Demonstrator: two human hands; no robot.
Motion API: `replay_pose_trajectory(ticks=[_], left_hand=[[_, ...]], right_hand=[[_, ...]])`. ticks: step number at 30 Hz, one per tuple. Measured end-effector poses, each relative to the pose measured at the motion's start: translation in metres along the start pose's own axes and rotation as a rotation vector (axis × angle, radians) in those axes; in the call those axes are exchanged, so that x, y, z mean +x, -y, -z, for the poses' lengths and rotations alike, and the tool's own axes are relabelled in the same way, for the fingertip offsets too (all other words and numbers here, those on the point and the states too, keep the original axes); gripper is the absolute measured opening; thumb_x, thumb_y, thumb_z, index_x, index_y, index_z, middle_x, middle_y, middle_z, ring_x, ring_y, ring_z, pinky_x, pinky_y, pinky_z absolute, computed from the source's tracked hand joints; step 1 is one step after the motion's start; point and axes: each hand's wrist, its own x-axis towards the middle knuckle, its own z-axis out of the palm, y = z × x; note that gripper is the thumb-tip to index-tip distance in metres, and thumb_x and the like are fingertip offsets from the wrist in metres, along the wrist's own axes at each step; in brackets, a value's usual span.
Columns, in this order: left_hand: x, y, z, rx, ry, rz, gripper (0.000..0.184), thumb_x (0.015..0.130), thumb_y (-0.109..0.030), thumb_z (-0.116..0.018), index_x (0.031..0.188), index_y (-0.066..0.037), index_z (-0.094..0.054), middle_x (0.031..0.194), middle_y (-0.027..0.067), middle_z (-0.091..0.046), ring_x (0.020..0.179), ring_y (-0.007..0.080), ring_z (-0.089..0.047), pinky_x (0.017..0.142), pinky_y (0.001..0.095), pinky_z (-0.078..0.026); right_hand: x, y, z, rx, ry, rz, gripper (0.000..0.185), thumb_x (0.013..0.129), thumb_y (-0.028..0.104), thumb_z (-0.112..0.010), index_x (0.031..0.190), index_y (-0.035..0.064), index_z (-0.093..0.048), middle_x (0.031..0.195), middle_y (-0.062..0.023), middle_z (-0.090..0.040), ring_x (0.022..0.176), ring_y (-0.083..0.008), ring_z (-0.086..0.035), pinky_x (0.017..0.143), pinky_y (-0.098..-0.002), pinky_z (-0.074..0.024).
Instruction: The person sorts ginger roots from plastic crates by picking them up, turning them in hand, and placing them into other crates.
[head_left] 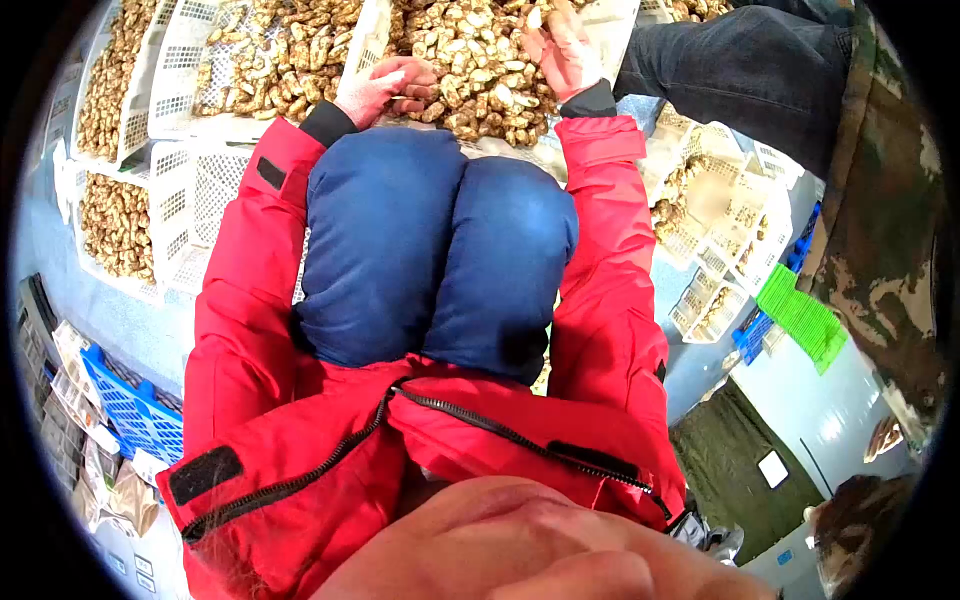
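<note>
Small brown-and-cream oblong pieces, peanut-like in shape, fill the crate in front of my knees; their exact kind is unclear. My left hand rests at the crate's near left side, fingers loosely bent and apart over the edge of the pile, with no piece visibly gripped. At the right side of the same pile is my right hand, palm turned inward and fingers spread. A pale piece lies by its thumb tip; whether they touch, I cannot tell.
More crates of the pieces stand left, including a white crate and a far-left crate. White baskets sit right, beside another person's dark trouser leg. A blue crate is lower left; a green slatted piece lies right.
</note>
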Motion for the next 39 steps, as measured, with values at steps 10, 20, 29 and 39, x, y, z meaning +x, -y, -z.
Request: replay_pose_trajectory(ticks=[10, 20, 29, 39], left_hand=[[0.001, 0.001, 0.001, -0.001, -0.001, -0.022, 0.039, 0.091, -0.031, -0.046, 0.12, -0.005, -0.043, 0.113, 0.0074, -0.054, 0.098, 0.0152, -0.054, 0.081, 0.0288, -0.048], [0.006, 0.008, 0.005, -0.065, -0.015, -0.028, 0.042, 0.09, -0.031, -0.048, 0.121, -0.004, -0.041, 0.112, 0.0098, -0.054, 0.098, 0.0182, -0.057, 0.079, 0.0286, -0.05], [0.01, 0.01, 0.013, -0.054, 0.015, -0.018, 0.049, 0.088, -0.032, -0.052, 0.126, -0.004, -0.037, 0.116, 0.0101, -0.051, 0.103, 0.0196, -0.054, 0.081, 0.0309, -0.049], [0.002, -0.002, 0.008, -0.047, 0.142, 0.017, 0.056, 0.081, -0.035, -0.061, 0.127, -0.01, -0.039, 0.116, 0.0067, -0.053, 0.093, 0.0144, -0.058, 0.055, 0.0198, -0.047]], right_hand=[[-0.012, 0.009, 0.002, -0.476, -0.249, 0.057, 0.049, 0.077, 0.009, -0.065, 0.121, -0.0011, -0.045, 0.099, -0.0125, -0.059, 0.081, -0.0188, -0.061, 0.065, -0.0267, -0.0502], [-0.061, -0.017, 0.006, -1.656, 0.088, -0.227, 0.047, 0.075, 0.038, -0.059, 0.115, 0.0148, -0.054, 0.106, -0.0131, -0.059, 0.095, -0.0266, -0.058, 0.08, -0.0342, -0.0457], [-0.046, -0.02, -0.014, -1.42, -0.083, -0.339, 0.043, 0.076, 0.013, -0.063, 0.117, 0.008, -0.052, 0.091, -0.0046, -0.062, 0.076, -0.0077, -0.057, 0.068, -0.0209, -0.045], [-0.018, -0.004, -0.049, -0.97, 0.214, -0.18, 0.039, 0.083, 0.022, -0.058, 0.116, 0.003, -0.052, 0.1, -0.0056, -0.062, 0.09, -0.0138, -0.057, 0.075, -0.0252, -0.0456]])
